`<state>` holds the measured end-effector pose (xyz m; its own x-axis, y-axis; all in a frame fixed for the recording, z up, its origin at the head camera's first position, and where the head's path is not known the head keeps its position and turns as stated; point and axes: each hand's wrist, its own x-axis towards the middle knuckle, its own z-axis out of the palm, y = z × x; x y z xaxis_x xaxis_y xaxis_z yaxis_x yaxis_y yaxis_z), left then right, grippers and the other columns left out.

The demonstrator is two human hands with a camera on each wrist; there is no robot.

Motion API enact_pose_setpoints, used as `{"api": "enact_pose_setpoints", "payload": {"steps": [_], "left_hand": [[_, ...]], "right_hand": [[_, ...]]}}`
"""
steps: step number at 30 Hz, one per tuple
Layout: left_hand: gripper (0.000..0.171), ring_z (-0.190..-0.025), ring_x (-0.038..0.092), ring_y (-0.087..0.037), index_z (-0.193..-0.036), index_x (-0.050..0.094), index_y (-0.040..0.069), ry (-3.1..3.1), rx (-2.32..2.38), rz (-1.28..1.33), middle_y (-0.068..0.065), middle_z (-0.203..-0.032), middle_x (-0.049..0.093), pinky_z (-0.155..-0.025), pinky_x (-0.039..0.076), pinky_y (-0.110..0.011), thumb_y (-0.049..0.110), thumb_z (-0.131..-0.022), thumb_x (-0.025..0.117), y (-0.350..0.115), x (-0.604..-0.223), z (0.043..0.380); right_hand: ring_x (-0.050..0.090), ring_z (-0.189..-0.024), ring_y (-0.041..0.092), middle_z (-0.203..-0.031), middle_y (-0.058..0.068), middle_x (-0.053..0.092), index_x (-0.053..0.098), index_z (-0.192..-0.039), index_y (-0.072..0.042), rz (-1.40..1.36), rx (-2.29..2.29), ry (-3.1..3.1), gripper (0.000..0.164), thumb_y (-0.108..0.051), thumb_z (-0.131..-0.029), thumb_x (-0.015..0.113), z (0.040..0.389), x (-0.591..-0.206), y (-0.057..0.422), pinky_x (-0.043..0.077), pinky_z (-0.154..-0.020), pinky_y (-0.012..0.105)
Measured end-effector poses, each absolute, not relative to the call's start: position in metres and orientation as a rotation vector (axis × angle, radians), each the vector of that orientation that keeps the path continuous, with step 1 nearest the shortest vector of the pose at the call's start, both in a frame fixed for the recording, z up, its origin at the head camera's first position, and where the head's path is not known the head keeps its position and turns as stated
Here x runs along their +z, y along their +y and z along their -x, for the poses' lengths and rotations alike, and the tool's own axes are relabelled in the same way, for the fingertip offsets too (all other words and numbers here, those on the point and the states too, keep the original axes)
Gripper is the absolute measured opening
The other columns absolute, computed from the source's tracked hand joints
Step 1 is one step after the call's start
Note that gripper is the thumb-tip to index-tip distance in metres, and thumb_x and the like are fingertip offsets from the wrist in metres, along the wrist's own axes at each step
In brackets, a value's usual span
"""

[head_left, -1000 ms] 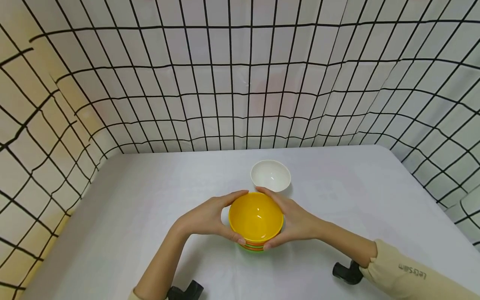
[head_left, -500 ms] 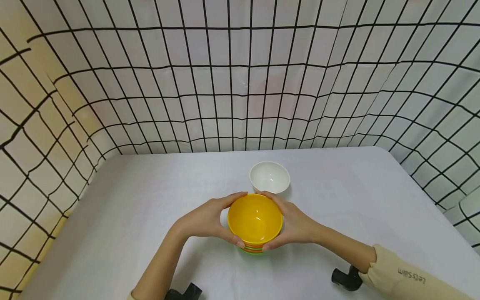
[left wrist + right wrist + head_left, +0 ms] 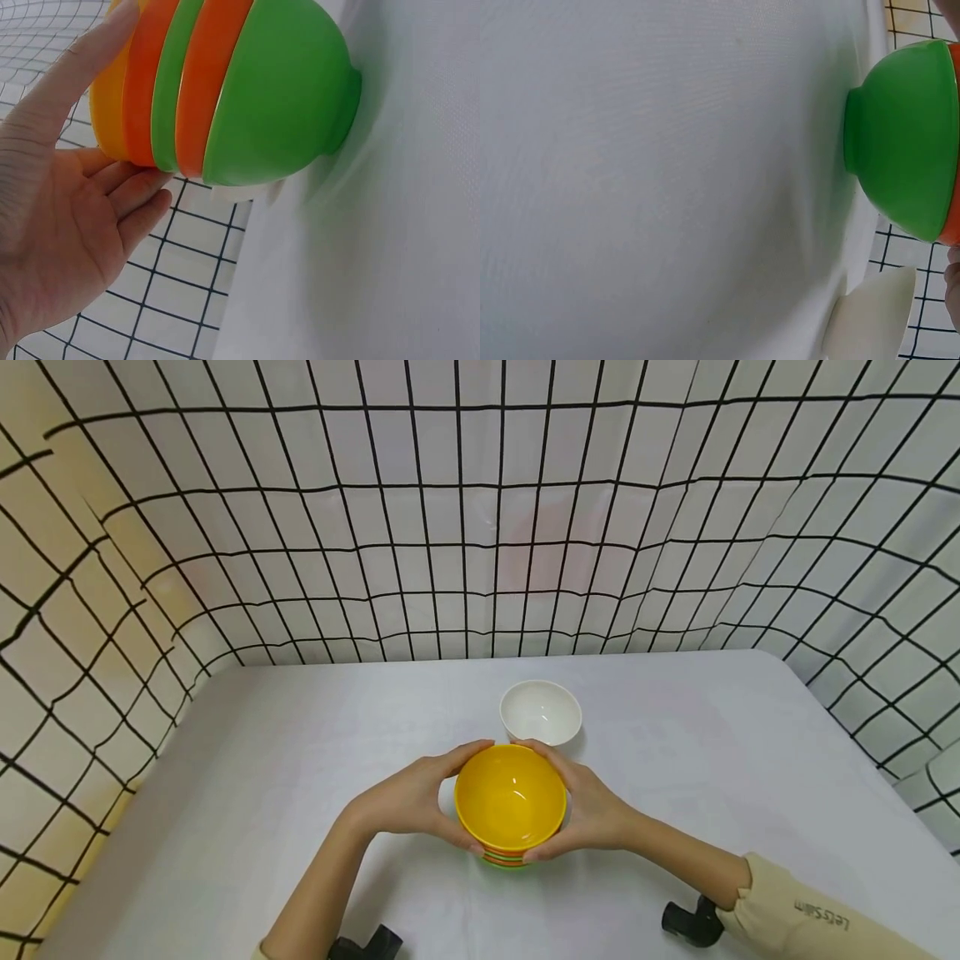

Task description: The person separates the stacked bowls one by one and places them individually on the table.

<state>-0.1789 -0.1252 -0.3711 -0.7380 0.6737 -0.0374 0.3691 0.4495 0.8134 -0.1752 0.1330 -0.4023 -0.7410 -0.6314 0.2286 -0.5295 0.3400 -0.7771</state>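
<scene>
A stack of nested bowls sits between both hands in the middle of the head view. On top is a yellow bowl (image 3: 511, 797); below it orange and green bowls alternate, down to a green bowl (image 3: 277, 97) whose foot is right at the white tabletop. My left hand (image 3: 416, 795) grips the stack's left side near the yellow rim, thumb at the front and fingers behind. From the right, my right hand (image 3: 596, 806) grips it the same way. In the right wrist view, the green bowl (image 3: 907, 139) shows at the right edge, with little of the hand visible.
A white bowl (image 3: 540, 713) stands just behind the stack, slightly right. White cloth covers the table (image 3: 300, 735). A black wire grid (image 3: 480, 518) rises along the back and sides. Black devices (image 3: 693, 922) sit at the wrists by the beige sleeve (image 3: 813, 906).
</scene>
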Motion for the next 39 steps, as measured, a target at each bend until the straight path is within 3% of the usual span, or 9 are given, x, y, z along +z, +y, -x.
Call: {"api": "enact_pose_setpoints", "payload": {"steps": [17, 25, 31, 39], "left_hand": [[0.101, -0.126, 0.041, -0.007, -0.141, 0.032, 0.028, 2.354, 1.194, -0.909, 0.021, -0.134, 0.044, -0.106, 0.034, -0.041, 0.043, -0.057, 0.086, -0.1260, -0.3721, 0.1803], [0.097, -0.127, 0.039, -0.005, -0.138, 0.033, 0.037, 2.347, 1.207, -0.924, 0.026, -0.133, 0.043, -0.107, 0.032, -0.042, 0.043, -0.058, 0.086, -0.1272, -0.3742, 0.1816], [0.096, -0.127, 0.038, -0.005, -0.138, 0.033, 0.037, 2.336, 1.207, -0.940, 0.026, -0.133, 0.042, -0.107, 0.032, -0.041, 0.042, -0.058, 0.086, -0.1280, -0.3759, 0.1834], [0.096, -0.127, 0.040, -0.005, -0.139, 0.033, 0.035, 2.351, 1.169, -0.923, 0.025, -0.134, 0.042, -0.107, 0.032, -0.040, 0.044, -0.059, 0.085, -0.1281, -0.3774, 0.1847]], "right_hand": [[0.040, -0.126, 0.014, -0.146, 0.001, 0.034, 0.026, -0.143, -0.015, 1.065, -1.500, 2.411, 0.110, -0.026, -0.054, 0.090, 0.1738, -0.4046, 0.1301, 0.037, -0.104, 0.033], [0.042, -0.124, 0.013, -0.143, -0.005, 0.037, 0.026, -0.143, -0.019, 1.036, -1.530, 2.412, 0.110, -0.026, -0.054, 0.090, 0.1726, -0.4038, 0.1293, 0.038, -0.103, 0.032], [0.045, -0.121, 0.013, -0.139, -0.003, 0.041, 0.025, -0.143, -0.012, 1.016, -1.521, 2.447, 0.111, -0.026, -0.054, 0.090, 0.1705, -0.4056, 0.1295, 0.040, -0.101, 0.034], [0.046, -0.119, 0.014, -0.137, -0.002, 0.043, 0.025, -0.144, -0.017, 1.055, -1.541, 2.454, 0.113, -0.022, -0.052, 0.091, 0.1699, -0.4057, 0.1295, 0.041, -0.100, 0.030]]}}
